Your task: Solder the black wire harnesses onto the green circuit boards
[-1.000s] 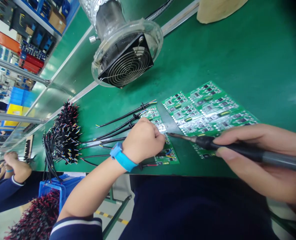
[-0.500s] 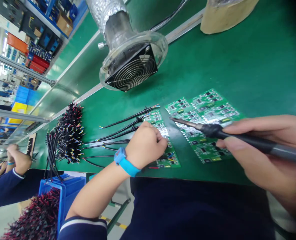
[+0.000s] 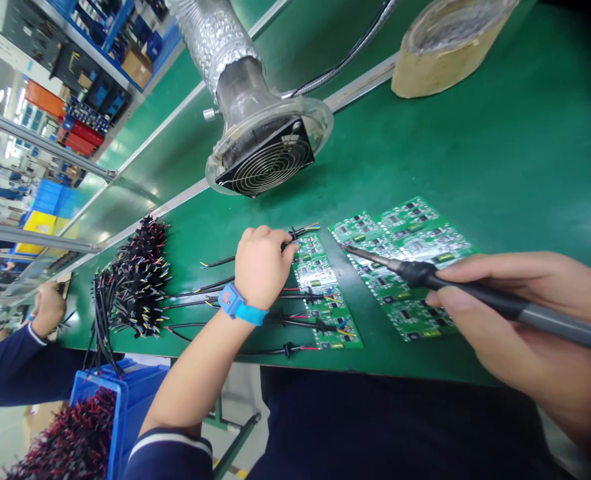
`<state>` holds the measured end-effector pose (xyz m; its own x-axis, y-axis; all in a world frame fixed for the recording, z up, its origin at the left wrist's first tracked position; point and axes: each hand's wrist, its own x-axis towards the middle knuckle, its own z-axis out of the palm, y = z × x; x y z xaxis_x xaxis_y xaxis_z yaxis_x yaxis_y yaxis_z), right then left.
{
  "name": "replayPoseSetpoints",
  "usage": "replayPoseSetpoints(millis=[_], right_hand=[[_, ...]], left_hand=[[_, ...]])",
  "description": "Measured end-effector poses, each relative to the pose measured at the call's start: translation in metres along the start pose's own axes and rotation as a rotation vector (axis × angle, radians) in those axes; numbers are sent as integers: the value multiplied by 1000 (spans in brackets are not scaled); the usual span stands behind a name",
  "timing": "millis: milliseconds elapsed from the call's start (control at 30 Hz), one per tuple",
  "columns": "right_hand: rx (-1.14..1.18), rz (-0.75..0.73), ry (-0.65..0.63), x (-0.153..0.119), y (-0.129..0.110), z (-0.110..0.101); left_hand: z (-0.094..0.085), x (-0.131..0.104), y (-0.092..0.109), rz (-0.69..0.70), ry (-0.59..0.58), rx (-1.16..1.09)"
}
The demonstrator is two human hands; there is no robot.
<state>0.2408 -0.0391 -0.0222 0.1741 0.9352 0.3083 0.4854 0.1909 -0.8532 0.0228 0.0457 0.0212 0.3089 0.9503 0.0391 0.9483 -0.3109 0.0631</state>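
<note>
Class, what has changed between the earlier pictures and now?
The left hand has moved from the middle to the far end of the narrow green circuit board, where its fingers appear to pinch a thin black cable. The black pen-shaped soldering iron has shifted from that board towards the wide green panel; the right hand still grips it.

Electronics workshop: green workbench (image 3: 525,167), circuit boards (image 3: 408,257), soldering iron (image 3: 418,273), ducted fan (image 3: 270,167), heaped cables (image 3: 138,283).

No legible text, brand, number or sign, any print on the circuit boards (image 3: 418,230) too small.
</note>
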Motion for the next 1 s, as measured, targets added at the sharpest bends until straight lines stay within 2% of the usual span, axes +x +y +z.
replayPoseSetpoints(millis=[100,200,267,367,467,600,767,1000], right_hand=[[-7,11,-1,0,-5,0],[-11,-33,-22,2,-7,-1],[-11,-82,-62,4,-8,-2],[-38,-130,-105,8,-8,-3],[-34,-177,-110,11,-7,-1],[-22,-172,-91,13,-7,3],[1,-124,-120,15,-10,3],[-18,-201,-123,17,-12,4]], left_hand=[[-3,-2,1,58,14,-33],[-10,-12,5,92,158,-247],[-12,-22,10,106,194,-391],[-6,-32,22,115,87,-493],[4,-35,32,54,-6,-501],[10,-34,35,-15,-15,-481],[13,-34,34,-23,21,-463],[15,-34,34,-33,11,-494]])
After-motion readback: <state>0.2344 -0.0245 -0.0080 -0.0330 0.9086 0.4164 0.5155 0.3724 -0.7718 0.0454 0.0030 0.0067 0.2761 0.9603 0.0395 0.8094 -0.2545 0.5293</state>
